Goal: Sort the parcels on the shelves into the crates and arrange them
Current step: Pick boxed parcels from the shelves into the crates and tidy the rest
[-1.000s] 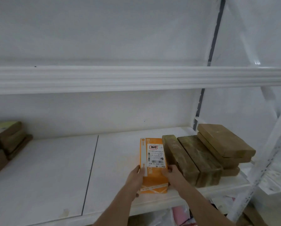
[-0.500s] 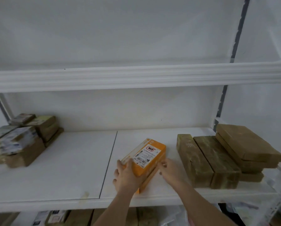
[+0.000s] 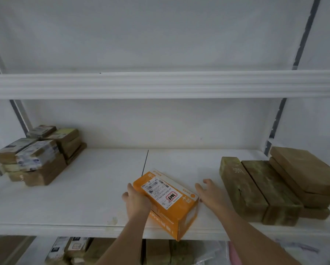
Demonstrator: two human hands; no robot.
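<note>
While the left hand (image 3: 136, 202) grips the near left end of one orange parcel (image 3: 168, 202), the right hand (image 3: 211, 195) is beside it, fingers spread and holding nothing. This parcel is tilted over the front edge of the white shelf (image 3: 83, 188). Right of it lie five brown parcels (image 3: 271, 188), three of them stacked. At far left stands one pile of labelled parcels (image 3: 39, 155), too blurred to count.

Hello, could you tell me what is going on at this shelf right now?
A person is taking an orange parcel off the white shelf. The left hand grips its left end; the right hand is open beside it. Brown parcels sit on the right, a taped stack on the left.
</note>
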